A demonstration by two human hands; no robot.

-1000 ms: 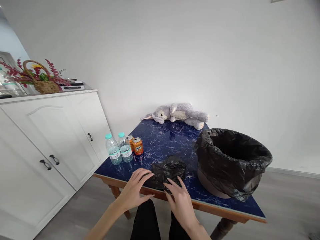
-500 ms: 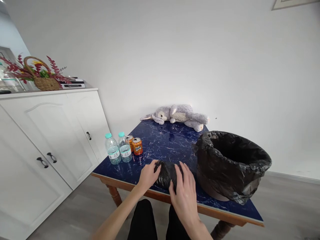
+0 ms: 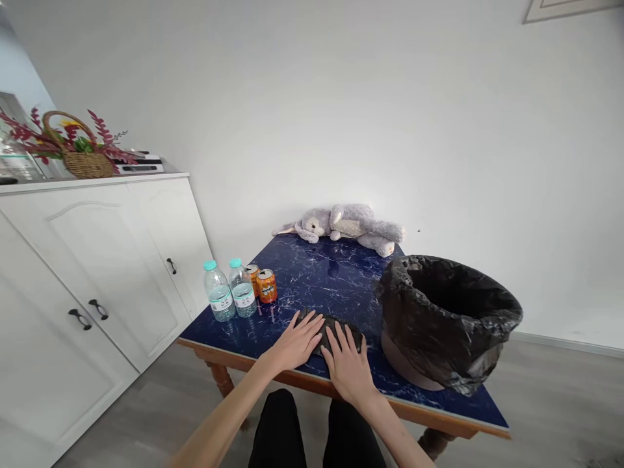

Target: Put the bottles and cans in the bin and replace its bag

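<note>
A black plastic bag lies flattened near the front edge of the blue marbled table. My left hand rests palm down on its left part, fingers stretched out. Beside it, my right hand presses flat on the bag's right part with the fingers spread. Both hands cover much of the bag, so its full outline is hidden. To the right stands a bin lined with another black bag, its mouth wide.
Two water bottles with teal caps and two orange cans stand at the table's left side. A grey plush rabbit lies along the back edge by the wall. White cabinets are at the left, topped by a flower basket.
The bag has gone from a puffed bundle to a flat shape. My hands have moved from its sides to lying flat on top of it.
</note>
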